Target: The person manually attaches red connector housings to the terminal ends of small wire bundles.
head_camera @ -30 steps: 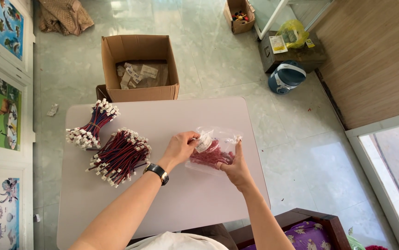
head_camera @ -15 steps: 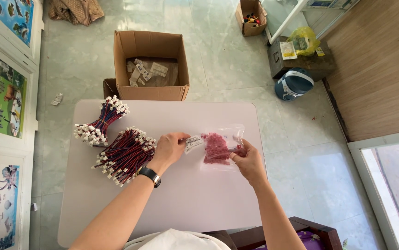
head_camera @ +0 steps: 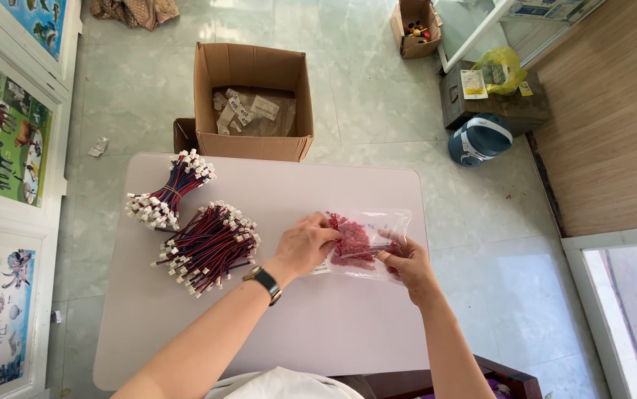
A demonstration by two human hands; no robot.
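Both hands grip a clear plastic bag (head_camera: 366,244) just above the pale, matte desk (head_camera: 296,340). The left hand (head_camera: 305,244), with a dark-strapped wristwatch (head_camera: 263,282) on its wrist, pinches the bag's near-left edge with curled fingers; the right hand (head_camera: 405,264) holds its right end, fingers closed on the film. The bag is thin and crinkled, glossy where light hits it, and holds a loose heap of small red pieces (head_camera: 349,241); they look like tiny connector parts, though the view is too coarse to be sure.

Left of the left hand lies a thick bundle of red-and-dark wires (head_camera: 207,247) tipped with white plastic plugs, splayed like a sheaf. Beyond it, further left, a second wire bundle (head_camera: 169,191) is cinched at its middle and flares at both ends.

Past the hands, on the tiled floor off the desk's far edge, stands an open brown cardboard box (head_camera: 252,96) containing clear packets with white rectangular labels (head_camera: 248,109). Far off to the right of the right hand sit a round blue-and-white container (head_camera: 481,138) and a yellow plastic bag (head_camera: 499,70) on a dark case.
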